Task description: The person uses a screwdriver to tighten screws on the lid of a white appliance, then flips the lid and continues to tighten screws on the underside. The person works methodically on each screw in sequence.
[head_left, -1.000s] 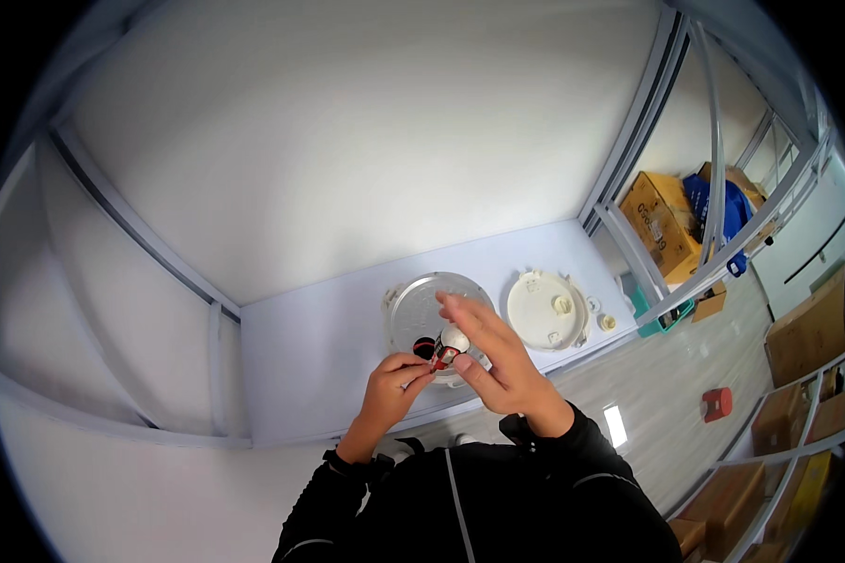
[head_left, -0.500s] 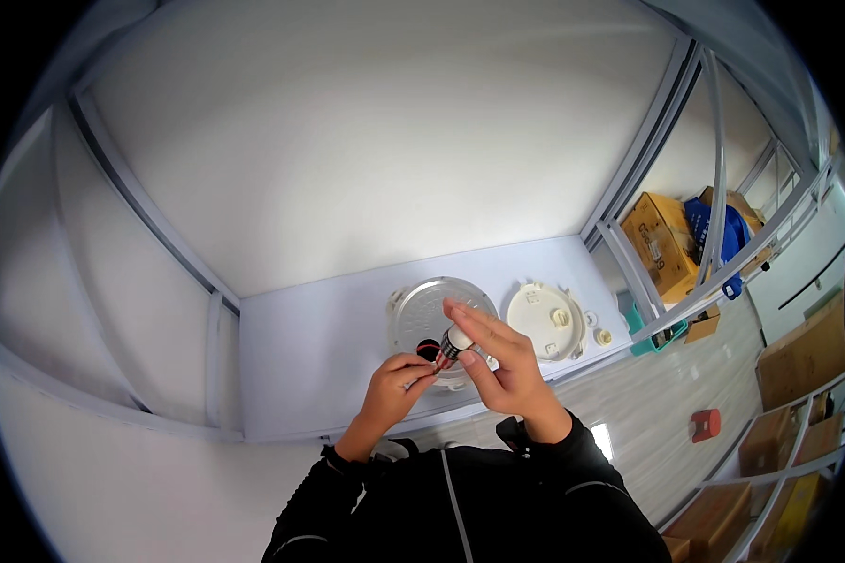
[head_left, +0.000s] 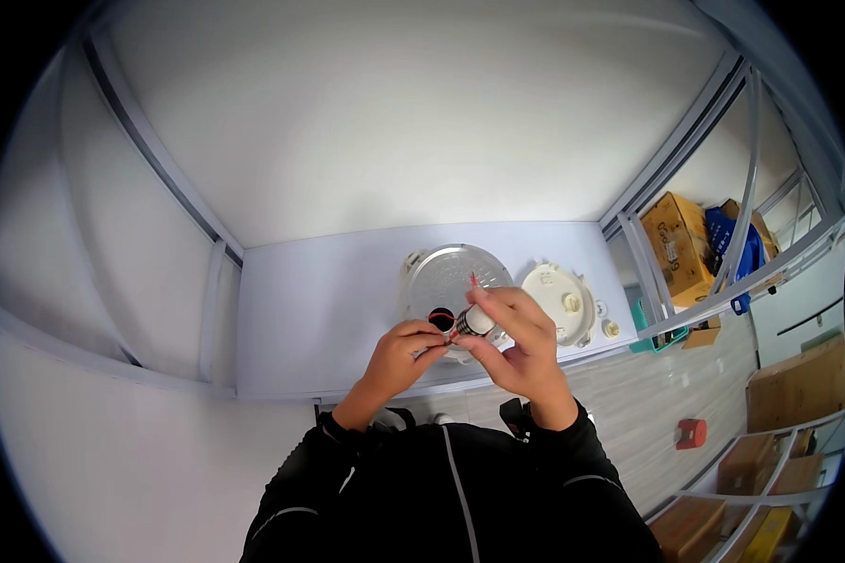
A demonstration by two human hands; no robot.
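Observation:
My right hand (head_left: pixel 524 355) is closed round a small cylinder (head_left: pixel 480 321) with a white end and a dark-patterned side. Its white end faces up toward me. Thin red wire-like strands show beside the cylinder, where the fingertips of my left hand (head_left: pixel 396 361) are pinched together; they appear to hold these strands. Another red bit sticks up past my right fingers. Both hands are above the near part of a round silver metal disc (head_left: pixel 455 267), which sits in a pale housing. Close to my left fingertips is a round black part (head_left: pixel 439 319) with a red line across it.
A round cream cover (head_left: pixel 541 281) lies right of the disc, with a small cream fitting (head_left: pixel 572 302) on it. Another small fitting (head_left: pixel 611 328) stands near the right end of the white table (head_left: pixel 300 310). Beyond are a teal bin (head_left: pixel 640 340), cardboard boxes (head_left: pixel 678 246) and metal frame posts.
My right fingers, stretched out before, have bent round the cylinder, and its white end shows more fully. My left hand stays pinched beside it. The whole view has shifted slightly.

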